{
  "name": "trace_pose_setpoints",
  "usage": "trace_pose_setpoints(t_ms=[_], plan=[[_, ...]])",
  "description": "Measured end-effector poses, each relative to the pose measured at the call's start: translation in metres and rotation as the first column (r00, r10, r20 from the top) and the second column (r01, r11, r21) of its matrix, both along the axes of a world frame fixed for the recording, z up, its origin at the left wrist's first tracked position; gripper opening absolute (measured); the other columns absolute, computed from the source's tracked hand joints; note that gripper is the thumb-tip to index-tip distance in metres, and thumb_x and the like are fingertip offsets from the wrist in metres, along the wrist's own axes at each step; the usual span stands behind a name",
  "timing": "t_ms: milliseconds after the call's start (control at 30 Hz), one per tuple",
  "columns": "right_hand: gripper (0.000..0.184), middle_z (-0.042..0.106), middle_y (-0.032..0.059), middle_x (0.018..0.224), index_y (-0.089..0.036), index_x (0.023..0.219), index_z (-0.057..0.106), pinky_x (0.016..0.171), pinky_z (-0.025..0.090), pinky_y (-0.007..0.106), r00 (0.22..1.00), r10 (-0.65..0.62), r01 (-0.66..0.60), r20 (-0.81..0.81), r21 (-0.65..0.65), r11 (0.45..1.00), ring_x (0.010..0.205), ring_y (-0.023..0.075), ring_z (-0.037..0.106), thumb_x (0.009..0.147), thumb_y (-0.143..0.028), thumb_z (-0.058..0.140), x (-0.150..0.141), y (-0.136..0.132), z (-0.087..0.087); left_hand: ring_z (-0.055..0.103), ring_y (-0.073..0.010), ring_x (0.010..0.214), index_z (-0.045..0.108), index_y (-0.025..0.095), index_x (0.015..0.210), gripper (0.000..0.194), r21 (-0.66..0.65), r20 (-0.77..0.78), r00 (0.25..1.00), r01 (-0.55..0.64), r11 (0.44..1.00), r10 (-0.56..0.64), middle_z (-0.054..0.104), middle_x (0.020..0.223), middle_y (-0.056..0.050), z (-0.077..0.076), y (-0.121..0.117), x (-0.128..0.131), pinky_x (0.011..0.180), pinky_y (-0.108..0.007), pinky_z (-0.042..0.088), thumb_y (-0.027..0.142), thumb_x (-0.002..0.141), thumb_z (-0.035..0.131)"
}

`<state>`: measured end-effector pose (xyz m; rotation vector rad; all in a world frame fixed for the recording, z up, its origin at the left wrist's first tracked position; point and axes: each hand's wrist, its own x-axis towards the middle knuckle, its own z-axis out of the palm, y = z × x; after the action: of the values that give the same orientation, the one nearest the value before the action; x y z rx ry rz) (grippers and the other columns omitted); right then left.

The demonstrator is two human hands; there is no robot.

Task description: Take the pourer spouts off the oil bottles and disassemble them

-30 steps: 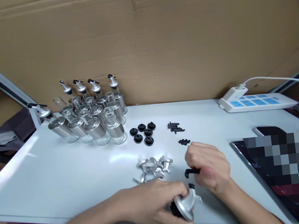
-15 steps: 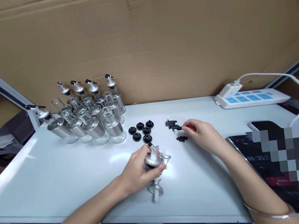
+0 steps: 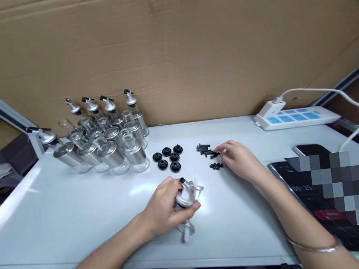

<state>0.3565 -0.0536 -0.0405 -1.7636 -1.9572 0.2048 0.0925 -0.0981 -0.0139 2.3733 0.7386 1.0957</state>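
In the head view, the left hand (image 3: 165, 207) is closed round a silver pourer top (image 3: 185, 197), its black tip pointing up, held low over the near middle of the counter (image 3: 94, 217). Other silver pourer pieces (image 3: 186, 232) lie just beside and partly behind that hand. The right hand (image 3: 239, 161) has thumb and forefinger drawn together at the end of a black strip (image 3: 214, 155) (I cannot tell whether it is pinched). More black strips (image 3: 203, 147) lie just beyond, small black rings (image 3: 216, 166) nearer. Six black stoppers (image 3: 174, 157) sit between these and the bottles (image 3: 135, 154).
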Motion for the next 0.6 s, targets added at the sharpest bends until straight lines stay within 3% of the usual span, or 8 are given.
trace_pose_setpoints(t_ms=[100, 200, 367, 467, 600], plan=[[0.030, 0.069, 0.0066, 0.086, -0.018, 0.081, 0.070, 0.081, 0.046, 0.035, 1.000, 0.023, -0.022, 0.008, -0.070, 0.997, 0.083, 0.0207, 0.061, 0.075, -0.007, 0.042, 0.000, -0.001, 0.001, 0.051, -0.0137, 0.057, 0.040, 0.020, 0.082, 0.019, 0.174, -0.007, 1.000, 0.005, 0.985, -0.004, 0.057, 0.067, -0.001, 0.001, 0.003, 0.000, 0.058, -0.026, 0.042, 0.036, 0.089, 0.049], [0.032, 0.070, 0.0081, 0.092, -0.017, 0.085, 0.071, 0.083, 0.046, 0.036, 0.998, 0.049, -0.045, 0.033, -0.096, 0.994, 0.089, 0.0222, 0.060, 0.077, -0.007, 0.041, -0.002, -0.002, 0.002, 0.052, -0.0137, 0.057, 0.038, 0.019, 0.091, 0.019, 0.334, -0.027, 1.000, -0.002, 0.943, 0.012, 0.058, 0.070, -0.003, 0.002, 0.007, -0.001, 0.060, -0.029, 0.042, 0.036, 0.091, 0.046], [0.033, 0.069, 0.0103, 0.098, -0.015, 0.095, 0.070, 0.085, 0.046, 0.039, 0.994, 0.101, -0.096, 0.041, -0.103, 0.990, 0.095, 0.0243, 0.059, 0.083, -0.012, 0.040, -0.007, -0.003, 0.003, 0.050, -0.0148, 0.064, 0.032, 0.018, 0.108, 0.027, 0.293, -0.037, 0.997, -0.050, 0.955, 0.064, 0.057, 0.080, -0.005, -0.001, 0.010, -0.004, 0.059, -0.028, 0.044, 0.036, 0.092, 0.043], [0.032, 0.068, 0.0104, 0.098, -0.015, 0.096, 0.070, 0.085, 0.046, 0.039, 0.992, 0.116, -0.111, 0.042, -0.099, 0.989, 0.095, 0.0243, 0.059, 0.086, -0.014, 0.040, -0.008, -0.003, 0.002, 0.050, -0.0159, 0.067, 0.031, 0.018, 0.107, 0.028, 0.255, -0.042, 0.996, -0.070, 0.964, 0.083, 0.056, 0.081, -0.005, -0.003, 0.011, -0.005, 0.058, -0.027, 0.043, 0.039, 0.092, 0.043], [0.032, 0.066, 0.0111, 0.098, -0.014, 0.097, 0.069, 0.085, 0.046, 0.040, 0.995, 0.100, -0.101, -0.009, -0.069, 0.992, 0.094, 0.0241, 0.059, 0.087, -0.014, 0.038, -0.009, -0.004, 0.005, 0.054, -0.0166, 0.073, 0.037, 0.018, 0.103, 0.028, 0.289, -0.129, 0.990, -0.015, 0.957, 0.055, 0.060, 0.085, -0.006, 0.003, 0.011, -0.005, 0.069, -0.031, 0.041, 0.044, 0.096, 0.033]])
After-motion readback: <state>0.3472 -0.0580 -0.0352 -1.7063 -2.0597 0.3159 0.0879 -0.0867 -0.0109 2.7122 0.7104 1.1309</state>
